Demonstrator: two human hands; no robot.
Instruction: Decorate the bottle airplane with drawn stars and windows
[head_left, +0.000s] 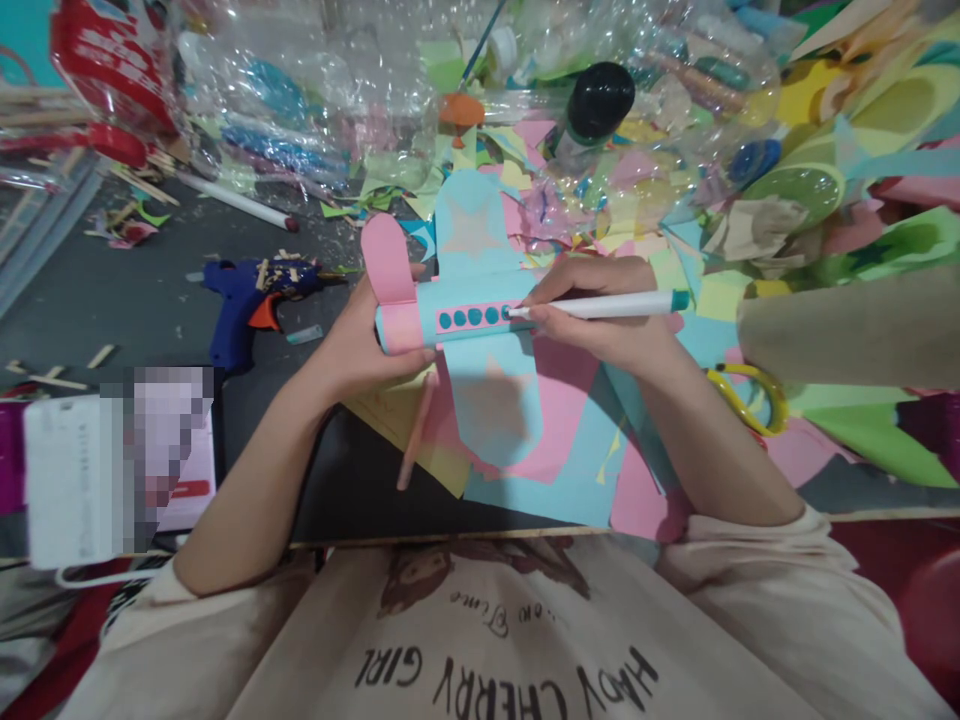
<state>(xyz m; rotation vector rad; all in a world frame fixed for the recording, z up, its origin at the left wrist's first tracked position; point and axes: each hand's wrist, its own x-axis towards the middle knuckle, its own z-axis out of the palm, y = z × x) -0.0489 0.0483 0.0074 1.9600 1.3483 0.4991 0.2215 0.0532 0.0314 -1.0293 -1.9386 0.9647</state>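
A light blue paper airplane [491, 395] with star shapes on its wings and a pink tail piece lies across the middle of the table. Wrapped round its tail end is my left hand [356, 335], thumb along the near side. My right hand [600, 310] pinches a white marker [622, 304] with a green cap on its back end. The marker's tip touches the last of several teal dots on a pink strip [474, 317] along the body. Fingers of my right hand rest by the plane's front end, which they partly hide.
A blue glue gun [238, 310] lies left, beyond a phone and a white device [64, 480]. Yellow-handled scissors [772, 405] sit right. Paper scraps, plastic bottles and a black-capped bottle [600, 105] crowd the back. Coloured sheets [536, 498] lie under the plane.
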